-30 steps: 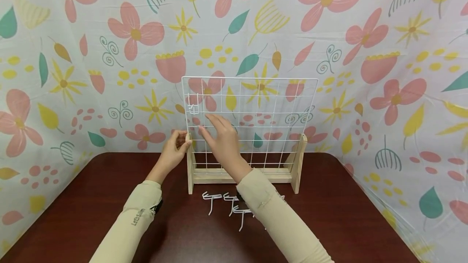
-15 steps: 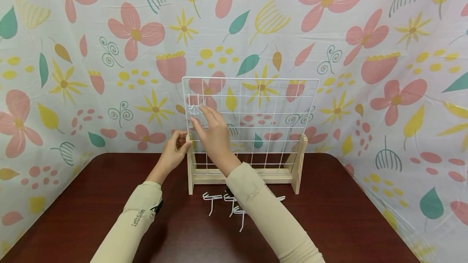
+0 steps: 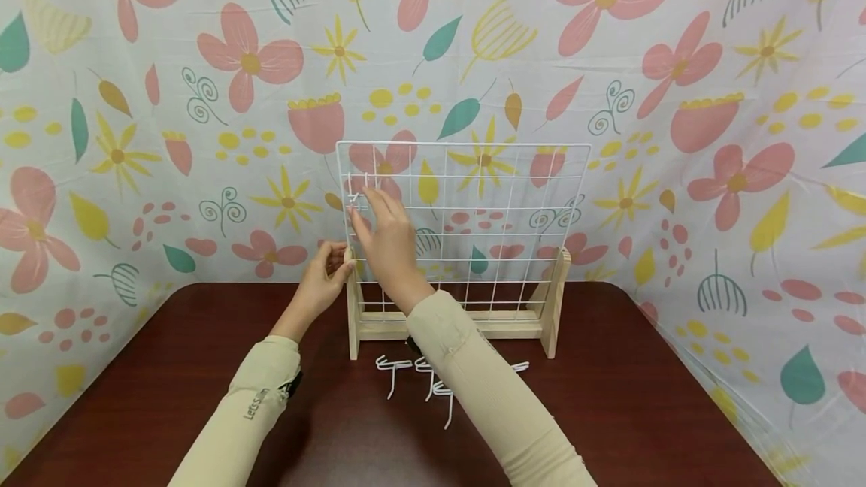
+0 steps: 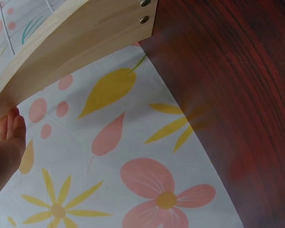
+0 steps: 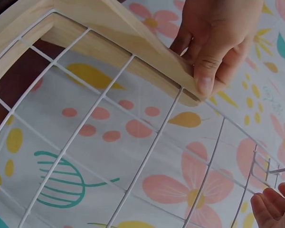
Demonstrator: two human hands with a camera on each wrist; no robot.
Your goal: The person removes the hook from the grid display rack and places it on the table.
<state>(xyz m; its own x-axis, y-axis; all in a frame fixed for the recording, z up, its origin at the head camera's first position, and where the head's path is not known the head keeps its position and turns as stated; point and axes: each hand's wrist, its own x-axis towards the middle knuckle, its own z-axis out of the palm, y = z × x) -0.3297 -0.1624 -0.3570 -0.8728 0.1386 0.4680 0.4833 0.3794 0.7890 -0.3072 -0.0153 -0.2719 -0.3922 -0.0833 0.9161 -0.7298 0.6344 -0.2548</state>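
Note:
A white wire grid panel (image 3: 467, 208) stands upright in a wooden stand (image 3: 352, 322). A white wire hook (image 5: 282, 170) hangs near the grid's upper left corner, its prong pointing outward. My left hand (image 3: 319, 276) pinches the top of the stand's left upright, thumb in front and fingers behind; the left wrist view shows the fingers at the edge of the wood (image 4: 85, 42). My right hand (image 3: 391, 239) is at the hook, thumb and fingertips spread apart on either side of the prong. Part of the hook is hidden behind these fingers in the head view.
Several loose white hooks (image 3: 394, 365) lie on the dark red-brown table (image 3: 352, 427) in front of the stand, some covered by the right sleeve (image 3: 494, 389). A flower-patterned curtain (image 3: 257, 149) hangs close behind the grid.
My right hand has moved left and slightly up across the grid to the hanging hook. The left hand has stayed on the upright.

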